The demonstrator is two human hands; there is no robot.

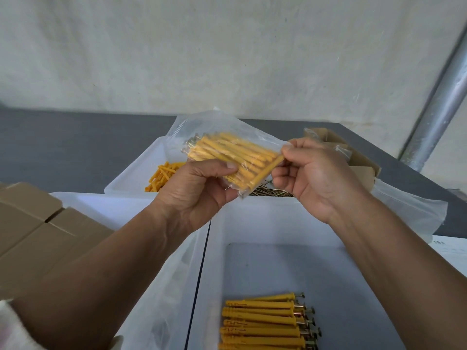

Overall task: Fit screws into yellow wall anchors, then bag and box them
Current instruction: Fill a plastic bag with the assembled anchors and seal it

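You hold the clear plastic bag of yellow screw-fitted wall anchors [227, 152] above the bench; your left hand [199, 188] grips its 7 o'clock edge, thumb on top, and your right hand [310, 173] pinches its 3 o'clock corner. More fitted yellow anchors [262, 322] lie in the white plastic tray [252, 223] at 6 o'clock

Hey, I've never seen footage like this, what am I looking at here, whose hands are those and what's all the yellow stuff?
There is no machine here: a person wears a camera on the head, so this one picture looks forward and down at their own hands. The left hand grips a clear plastic bag packed with yellow wall anchors that have screws in them, and the right hand pinches the bag's other end. Below, a white tray holds more fitted anchors. A farther tray holds loose anchors and loose screws. Cardboard boxes sit at the left.
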